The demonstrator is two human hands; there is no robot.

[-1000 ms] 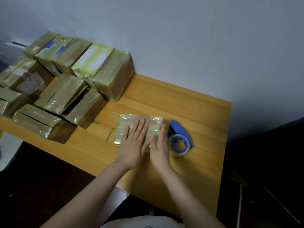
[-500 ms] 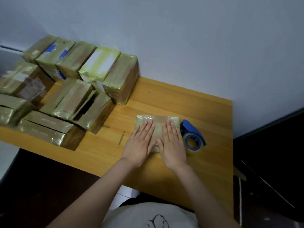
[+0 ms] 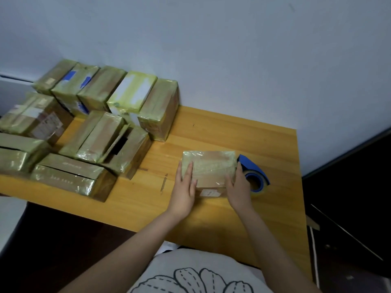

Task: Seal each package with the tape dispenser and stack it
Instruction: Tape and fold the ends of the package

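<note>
Grip spread: L hand (image 3: 183,188), R hand (image 3: 238,188) flat on package (image 3: 211,169) ends. Long axis 9–3; stack (image 3: 99,136) at 10 o'clock, L nearer.

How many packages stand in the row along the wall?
5, left to right: plain brown package, blue-taped package, third brown package, white-topped package, right-end package. Any behind or under them would be hidden.
</note>
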